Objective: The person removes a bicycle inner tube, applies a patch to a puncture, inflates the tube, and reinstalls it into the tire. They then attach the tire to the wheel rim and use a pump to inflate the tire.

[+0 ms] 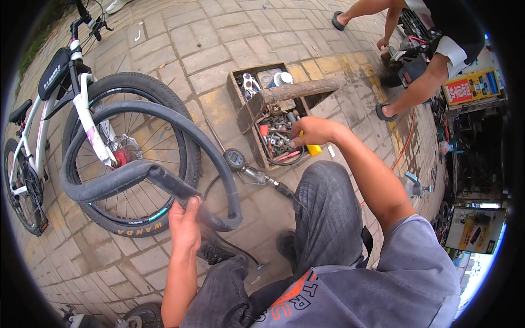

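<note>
My left hand [185,225] is closed around a grey-black bicycle inner tube [221,156], which is folded at the grip. The tube loops in front of a bicycle wheel [139,87]. My right hand [316,132] reaches down into a wooden toolbox [257,131] with its fingers curled together. Whatever lies between those fingertips is hidden. Beneath that hand, a yellow piece [314,150] shows at the box's edge. Small metal parts [280,143] fill the compartment by my fingers. Left of the box lies an inflator with a round gauge [235,159] and a hose.
The white bicycle [35,139] stands on the left, its tyred front wheel nearest. A wooden handle [301,90] spans the toolbox. At upper right, a person [437,71] in sandals is beside another vehicle. A red hose [406,143] crosses the brick paving [219,30].
</note>
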